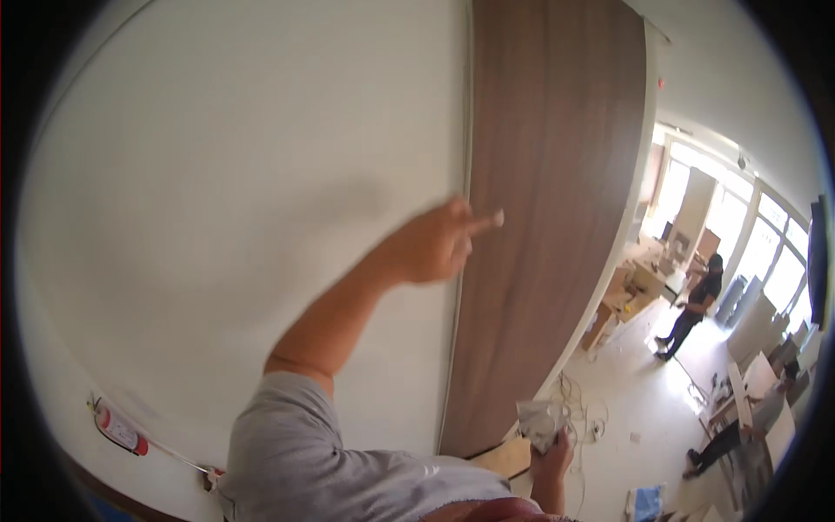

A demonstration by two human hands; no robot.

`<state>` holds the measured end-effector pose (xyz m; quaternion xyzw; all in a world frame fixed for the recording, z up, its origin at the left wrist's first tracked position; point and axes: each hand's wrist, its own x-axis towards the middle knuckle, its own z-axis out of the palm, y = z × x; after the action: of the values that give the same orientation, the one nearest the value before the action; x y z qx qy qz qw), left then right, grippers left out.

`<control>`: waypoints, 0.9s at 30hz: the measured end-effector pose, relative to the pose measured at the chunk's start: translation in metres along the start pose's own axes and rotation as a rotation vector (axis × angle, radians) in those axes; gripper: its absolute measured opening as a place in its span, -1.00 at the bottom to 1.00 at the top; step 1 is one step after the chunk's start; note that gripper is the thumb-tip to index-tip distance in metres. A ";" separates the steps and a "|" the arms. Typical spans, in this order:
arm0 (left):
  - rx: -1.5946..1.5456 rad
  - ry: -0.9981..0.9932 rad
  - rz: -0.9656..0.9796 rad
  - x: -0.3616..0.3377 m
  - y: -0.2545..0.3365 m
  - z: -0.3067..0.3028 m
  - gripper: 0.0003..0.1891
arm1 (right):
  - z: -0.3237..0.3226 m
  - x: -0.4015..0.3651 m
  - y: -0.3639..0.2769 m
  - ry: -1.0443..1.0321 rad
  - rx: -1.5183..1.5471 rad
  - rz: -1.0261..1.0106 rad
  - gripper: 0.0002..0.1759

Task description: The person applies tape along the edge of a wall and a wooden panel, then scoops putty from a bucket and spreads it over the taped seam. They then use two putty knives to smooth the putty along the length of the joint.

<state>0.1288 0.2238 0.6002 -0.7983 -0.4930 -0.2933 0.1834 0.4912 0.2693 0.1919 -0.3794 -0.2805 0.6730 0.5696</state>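
My left hand (pixel 439 239) is raised in front of the wall, at the edge of a brown wood-grain panel (pixel 548 191). One finger stretches out over the panel, with a whitish tip; the other fingers are partly curled and slightly blurred. Nothing else shows in that hand. Low on the right, my right hand (pixel 555 454) is closed around a clear plastic bag (pixel 539 421). The bag's contents are too indistinct to name.
A white wall (pixel 261 113) fills the left, with a red fire extinguisher (pixel 120 430) low down. Loose cables (pixel 574 400) lie on the floor at right. Beyond them, one person (pixel 696 304) stands near cardboard boxes; another person (pixel 739 426) is among boards.
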 end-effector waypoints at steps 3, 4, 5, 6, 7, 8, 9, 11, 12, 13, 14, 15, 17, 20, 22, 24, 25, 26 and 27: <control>-0.569 -0.285 -0.154 -0.078 0.038 0.090 -0.37 | 0.046 -0.030 -0.037 -0.079 0.224 0.161 -0.51; -0.651 -0.294 -0.160 -0.105 0.056 0.115 -0.35 | 0.046 -0.036 -0.045 -0.104 0.187 0.164 -0.52; -0.693 -0.310 -0.176 -0.115 0.075 0.126 -0.35 | 0.049 -0.041 -0.057 -0.121 0.161 0.163 -0.52; -0.731 -0.317 -0.200 -0.122 0.088 0.135 -0.34 | 0.053 -0.050 -0.067 -0.128 0.157 0.169 -0.52; -0.758 -0.310 -0.225 -0.128 0.094 0.145 -0.33 | 0.060 -0.050 -0.075 -0.132 0.163 0.178 -0.52; -0.775 -0.331 -0.206 -0.135 0.099 0.154 -0.33 | 0.075 -0.061 -0.087 -0.105 0.198 0.175 -0.55; -0.781 -0.340 -0.183 -0.141 0.106 0.159 -0.32 | 0.079 -0.068 -0.093 -0.090 0.232 0.164 -0.57; -0.784 -0.375 -0.157 -0.127 0.092 0.159 -0.28 | 0.103 -0.056 -0.104 -0.082 0.237 0.181 -0.57; -0.798 -0.390 -0.147 -0.123 0.093 0.157 -0.26 | 0.105 -0.055 -0.109 -0.089 0.240 0.189 -0.58; -0.809 -0.403 -0.136 -0.120 0.092 0.159 -0.25 | 0.105 -0.051 -0.111 -0.113 0.238 0.195 -0.59; -0.817 -0.415 -0.124 -0.119 0.092 0.161 -0.23 | 0.105 -0.049 -0.111 -0.110 0.235 0.195 -0.59; -0.802 -0.429 -0.136 -0.117 0.094 0.161 -0.23 | 0.106 -0.049 -0.111 -0.109 0.233 0.195 -0.60; -0.769 -0.452 -0.157 -0.112 0.100 0.163 -0.22 | 0.105 -0.046 -0.110 -0.098 0.233 0.201 -0.60; -0.730 -0.519 -0.163 -0.109 0.100 0.175 -0.20 | 0.102 -0.041 -0.111 -0.066 0.239 0.213 -0.61; -0.763 -0.465 -0.145 -0.114 0.101 0.183 -0.21 | 0.106 -0.043 -0.113 -0.043 0.235 0.215 -0.62; -0.783 -0.516 -0.189 -0.116 0.101 0.186 -0.22 | 0.096 -0.033 -0.101 -0.011 0.189 0.167 -0.61; -0.785 -0.593 -0.243 -0.114 0.102 0.181 -0.22 | 0.094 -0.031 -0.097 0.004 0.165 0.145 -0.61; -0.786 -0.670 -0.297 -0.114 0.102 0.179 -0.23 | 0.094 -0.031 -0.096 0.021 0.173 0.146 -0.61; -0.802 -0.668 -0.303 -0.116 0.102 0.179 -0.24 | 0.096 -0.033 -0.096 0.037 0.181 0.147 -0.62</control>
<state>0.2318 0.2041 0.3882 -0.7753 -0.4835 -0.2119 -0.3467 0.4665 0.2610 0.3296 -0.3584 -0.1795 0.7284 0.5557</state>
